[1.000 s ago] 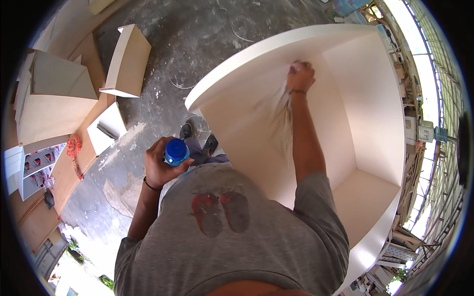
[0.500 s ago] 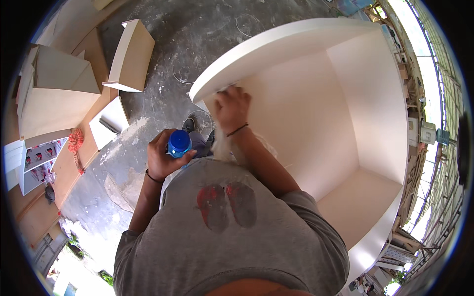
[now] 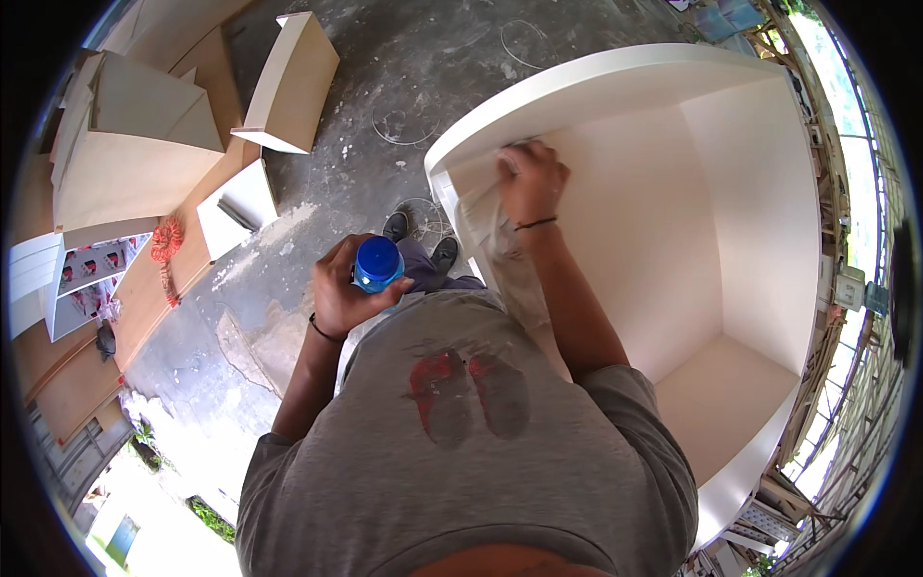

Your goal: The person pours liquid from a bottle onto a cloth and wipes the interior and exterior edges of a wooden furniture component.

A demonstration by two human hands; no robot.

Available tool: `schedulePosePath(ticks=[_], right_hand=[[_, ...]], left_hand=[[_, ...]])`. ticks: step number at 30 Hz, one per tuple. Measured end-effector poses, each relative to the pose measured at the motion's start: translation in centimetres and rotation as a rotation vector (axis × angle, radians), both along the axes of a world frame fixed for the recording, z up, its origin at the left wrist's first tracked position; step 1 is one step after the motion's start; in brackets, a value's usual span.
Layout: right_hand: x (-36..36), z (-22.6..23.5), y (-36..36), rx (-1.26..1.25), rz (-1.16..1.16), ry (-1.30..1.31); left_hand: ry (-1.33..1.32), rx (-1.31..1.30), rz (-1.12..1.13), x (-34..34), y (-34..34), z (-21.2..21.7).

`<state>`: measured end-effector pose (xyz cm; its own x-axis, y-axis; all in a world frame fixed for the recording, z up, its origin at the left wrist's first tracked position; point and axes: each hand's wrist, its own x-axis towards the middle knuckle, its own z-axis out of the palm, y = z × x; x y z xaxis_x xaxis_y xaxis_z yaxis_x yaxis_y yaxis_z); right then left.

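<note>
My left hand is wrapped round a bottle with a blue cap, held upright in front of my waist. Inside a large white cabinet, open toward me, my right hand is closed and slightly blurred. It sits by the inner face of the curved far panel, near that panel's left end. A pale, thin rag hangs below the right hand, bunched in its fingers. The fingertips against the panel are partly hidden.
Left of me stand a beige box-like cabinet piece, a white board with a dark tool on it and a coil of orange rope. Thin wire loops lie on the stained concrete floor. Wooden framing lines the right side.
The whole scene has shifted rightward in view. My right hand has slid a little along the panel, away from its left end, and more of the rag shows. The bottle stays in my left hand.
</note>
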<state>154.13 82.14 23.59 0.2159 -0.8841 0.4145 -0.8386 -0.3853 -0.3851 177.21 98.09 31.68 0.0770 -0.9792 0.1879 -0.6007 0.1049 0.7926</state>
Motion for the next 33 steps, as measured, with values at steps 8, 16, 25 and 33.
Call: schedulePosePath(ticks=[8,16,25,33], right_hand=[[4.7,0.0,3.2,-0.020,0.205,-0.077],[4.0,-0.9,3.7,-0.072,-0.002,-0.106],[4.9,1.1,9.4,0.292,0.274,-0.436],[6.8,1.9,13.5,0.559,-0.448,-1.309]], left_hand=[[0.018,-0.023,-0.018,0.3,0.4,-0.2],[0.024,0.018,-0.028,2.0,0.9,-0.9],[0.025,-0.021,-0.250,3.1,-2.7,0.2],[0.014,0.063,-0.421,8.6,-6.1,0.5]])
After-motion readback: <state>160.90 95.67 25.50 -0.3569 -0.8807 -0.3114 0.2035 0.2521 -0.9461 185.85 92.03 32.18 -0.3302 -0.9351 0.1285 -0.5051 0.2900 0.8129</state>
